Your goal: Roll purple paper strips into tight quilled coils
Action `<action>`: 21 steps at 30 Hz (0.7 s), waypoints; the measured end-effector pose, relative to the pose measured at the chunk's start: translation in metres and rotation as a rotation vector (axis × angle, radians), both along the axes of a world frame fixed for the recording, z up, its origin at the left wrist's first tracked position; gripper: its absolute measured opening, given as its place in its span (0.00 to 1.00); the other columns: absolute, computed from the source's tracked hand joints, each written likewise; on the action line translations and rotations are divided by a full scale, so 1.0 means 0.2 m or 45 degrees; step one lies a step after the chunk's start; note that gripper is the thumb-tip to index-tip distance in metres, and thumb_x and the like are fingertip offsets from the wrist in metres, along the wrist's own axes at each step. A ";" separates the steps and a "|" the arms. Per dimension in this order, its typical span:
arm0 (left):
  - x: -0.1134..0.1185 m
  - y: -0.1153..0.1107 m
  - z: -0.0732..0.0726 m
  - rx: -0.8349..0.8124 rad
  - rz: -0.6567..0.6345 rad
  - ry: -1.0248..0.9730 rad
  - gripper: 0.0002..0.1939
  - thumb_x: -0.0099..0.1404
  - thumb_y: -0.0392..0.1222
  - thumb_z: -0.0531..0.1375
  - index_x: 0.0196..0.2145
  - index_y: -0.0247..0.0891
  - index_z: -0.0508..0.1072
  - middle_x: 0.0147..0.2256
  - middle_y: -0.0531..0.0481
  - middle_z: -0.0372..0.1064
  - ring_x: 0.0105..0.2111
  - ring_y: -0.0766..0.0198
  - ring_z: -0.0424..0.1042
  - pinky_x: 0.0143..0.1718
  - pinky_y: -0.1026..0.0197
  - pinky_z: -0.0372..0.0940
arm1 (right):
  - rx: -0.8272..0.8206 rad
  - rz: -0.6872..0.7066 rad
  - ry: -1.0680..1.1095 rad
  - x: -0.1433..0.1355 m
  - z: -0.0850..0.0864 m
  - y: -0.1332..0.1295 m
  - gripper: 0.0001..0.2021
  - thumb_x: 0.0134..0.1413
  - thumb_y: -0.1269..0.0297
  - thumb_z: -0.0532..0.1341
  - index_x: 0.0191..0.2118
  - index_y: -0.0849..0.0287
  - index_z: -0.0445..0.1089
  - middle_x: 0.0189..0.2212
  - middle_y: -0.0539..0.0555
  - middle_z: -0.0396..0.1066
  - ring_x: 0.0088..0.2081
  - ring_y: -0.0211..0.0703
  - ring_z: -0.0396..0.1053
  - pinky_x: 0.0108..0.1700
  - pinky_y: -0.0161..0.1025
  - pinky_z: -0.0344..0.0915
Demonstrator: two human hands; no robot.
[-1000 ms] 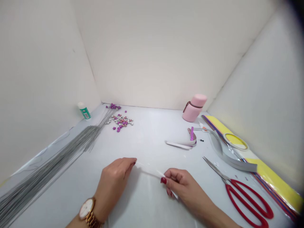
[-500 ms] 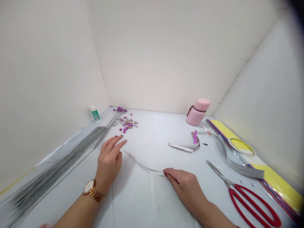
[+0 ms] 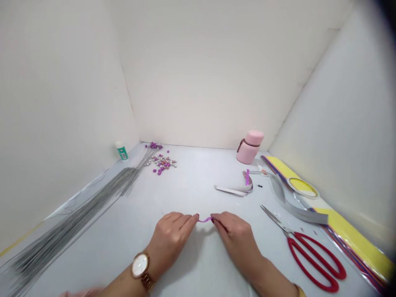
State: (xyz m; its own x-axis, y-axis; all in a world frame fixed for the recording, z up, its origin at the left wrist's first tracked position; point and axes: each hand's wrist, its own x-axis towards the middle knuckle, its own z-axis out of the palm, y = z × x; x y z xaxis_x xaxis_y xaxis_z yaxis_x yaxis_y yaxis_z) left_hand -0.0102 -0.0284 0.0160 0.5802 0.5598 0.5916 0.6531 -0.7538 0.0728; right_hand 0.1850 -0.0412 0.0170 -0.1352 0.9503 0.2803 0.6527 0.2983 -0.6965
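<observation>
A thin purple paper strip (image 3: 204,220) stretches between my two hands, low over the white table. My left hand (image 3: 173,233), with a watch on its wrist, pinches one end of it. The other end is pinched in the fingertips of my right hand (image 3: 236,235). Only the short curved stretch between the fingertips shows; the rest is hidden by my fingers. Beyond my left hand lies a pile of small purple, pink and silver folded stars (image 3: 165,163). Curled white and purple strips (image 3: 232,190) lie past my right hand.
Red-handled scissors (image 3: 309,251) lie open at the right. Near them are a grey strip (image 3: 305,213), a roll of tape (image 3: 302,188) and yellow sheets (image 3: 355,235). A pink flask (image 3: 249,147) stands at the back. Grey wires (image 3: 80,214) and a glue stick (image 3: 121,151) are on the left.
My left hand has moved right and down from its open pose and now pinches the strip. The strip, earlier a long pale curve from my right hand, now shows purple between both hands.
</observation>
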 end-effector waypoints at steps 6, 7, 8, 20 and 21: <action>0.05 -0.02 -0.01 -0.107 0.078 -0.158 0.09 0.62 0.32 0.50 0.40 0.36 0.65 0.26 0.48 0.72 0.25 0.64 0.70 0.27 0.62 0.65 | -0.642 -0.031 0.841 -0.06 0.00 0.00 0.08 0.49 0.61 0.59 0.27 0.60 0.67 0.20 0.49 0.67 0.22 0.36 0.62 0.25 0.33 0.57; 0.05 -0.02 -0.02 -0.141 0.089 -0.176 0.08 0.62 0.32 0.50 0.38 0.36 0.65 0.26 0.48 0.71 0.26 0.64 0.70 0.28 0.62 0.65 | -0.678 -0.027 0.915 -0.06 0.00 -0.01 0.09 0.47 0.60 0.60 0.25 0.61 0.67 0.19 0.48 0.66 0.21 0.34 0.61 0.24 0.32 0.56; 0.05 -0.02 -0.02 -0.177 0.095 -0.184 0.08 0.62 0.32 0.49 0.37 0.36 0.66 0.27 0.49 0.71 0.26 0.64 0.71 0.28 0.62 0.65 | -0.716 -0.022 0.987 -0.06 0.00 -0.01 0.09 0.46 0.60 0.62 0.25 0.61 0.66 0.18 0.47 0.65 0.20 0.33 0.59 0.24 0.31 0.55; 0.06 -0.01 0.00 -0.333 0.092 -0.205 0.08 0.62 0.32 0.49 0.34 0.38 0.68 0.24 0.51 0.70 0.24 0.65 0.68 0.26 0.63 0.62 | -1.095 0.034 1.315 -0.08 0.01 -0.02 0.12 0.40 0.61 0.66 0.23 0.62 0.63 0.14 0.44 0.62 0.14 0.27 0.53 0.19 0.27 0.48; 0.06 0.00 0.00 -0.337 0.091 -0.210 0.08 0.61 0.32 0.50 0.34 0.38 0.68 0.24 0.51 0.70 0.24 0.65 0.68 0.26 0.63 0.62 | -1.111 0.029 1.303 -0.08 0.01 -0.02 0.13 0.39 0.60 0.66 0.23 0.61 0.63 0.13 0.44 0.62 0.14 0.27 0.53 0.18 0.27 0.47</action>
State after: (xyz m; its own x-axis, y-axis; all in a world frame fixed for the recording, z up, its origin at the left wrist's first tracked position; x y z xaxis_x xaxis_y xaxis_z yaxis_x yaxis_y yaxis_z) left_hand 0.0010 -0.0293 0.0155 0.4423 0.7428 0.5026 0.6668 -0.6471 0.3697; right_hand 0.1699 -0.0442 0.0195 -0.2488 0.8694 -0.4270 -0.2704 -0.4857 -0.8313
